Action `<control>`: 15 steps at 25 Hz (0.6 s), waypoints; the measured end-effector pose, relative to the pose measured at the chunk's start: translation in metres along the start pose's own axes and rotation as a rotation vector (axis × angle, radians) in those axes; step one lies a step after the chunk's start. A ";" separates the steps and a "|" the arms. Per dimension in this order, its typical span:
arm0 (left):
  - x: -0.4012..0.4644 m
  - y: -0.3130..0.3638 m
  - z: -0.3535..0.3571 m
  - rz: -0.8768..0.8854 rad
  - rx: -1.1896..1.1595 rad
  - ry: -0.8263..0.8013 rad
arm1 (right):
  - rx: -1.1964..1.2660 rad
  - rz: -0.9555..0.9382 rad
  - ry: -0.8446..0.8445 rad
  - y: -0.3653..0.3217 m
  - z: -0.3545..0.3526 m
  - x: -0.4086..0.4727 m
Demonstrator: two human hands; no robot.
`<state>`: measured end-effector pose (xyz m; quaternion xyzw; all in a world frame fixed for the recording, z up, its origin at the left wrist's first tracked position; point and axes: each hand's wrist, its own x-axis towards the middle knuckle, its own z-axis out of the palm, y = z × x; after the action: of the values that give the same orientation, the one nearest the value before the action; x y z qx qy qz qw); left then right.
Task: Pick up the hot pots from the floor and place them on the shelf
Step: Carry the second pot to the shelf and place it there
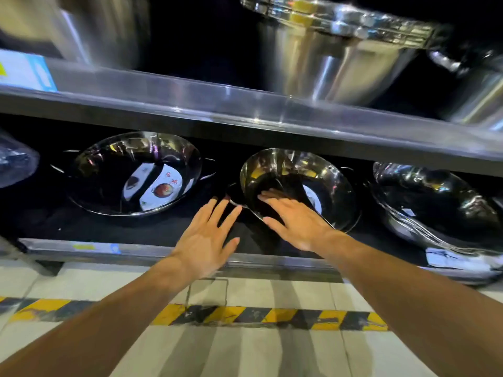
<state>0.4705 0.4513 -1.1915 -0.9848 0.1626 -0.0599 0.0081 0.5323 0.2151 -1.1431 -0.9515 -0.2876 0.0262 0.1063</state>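
Three shiny steel hot pots lie on the dark bottom shelf (89, 244). The left pot (114, 170) sits flat with a paper label inside. The middle pot (321, 183) is tilted, its open side toward me. A stack of pots (435, 202) stands at the right. My right hand (294, 221) is spread over the near rim of the middle pot, fingers apart, gripping nothing. My left hand (206, 235) hovers with fingers spread just left of that pot, fingertips near its small side handle (234, 197).
Large steel stockpots (340, 63) and another pot (109, 31) stand on the upper shelf (217, 104). A plastic-wrapped item (16, 161) sits at the far left of the bottom shelf. Yellow-black hazard tape (245, 317) crosses the tiled floor in front.
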 end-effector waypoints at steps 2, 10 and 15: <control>0.010 0.035 0.011 0.118 0.012 -0.023 | -0.080 0.162 0.000 0.049 -0.008 -0.030; 0.019 0.043 0.029 0.213 0.004 -0.026 | -0.140 0.271 -0.159 0.129 0.004 -0.092; 0.040 0.042 0.032 0.035 0.093 -0.046 | -0.098 0.211 -0.153 0.126 0.015 -0.090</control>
<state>0.4987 0.3981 -1.2205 -0.9815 0.1769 -0.0447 0.0585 0.5235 0.0658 -1.1863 -0.9757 -0.1940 0.0956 0.0341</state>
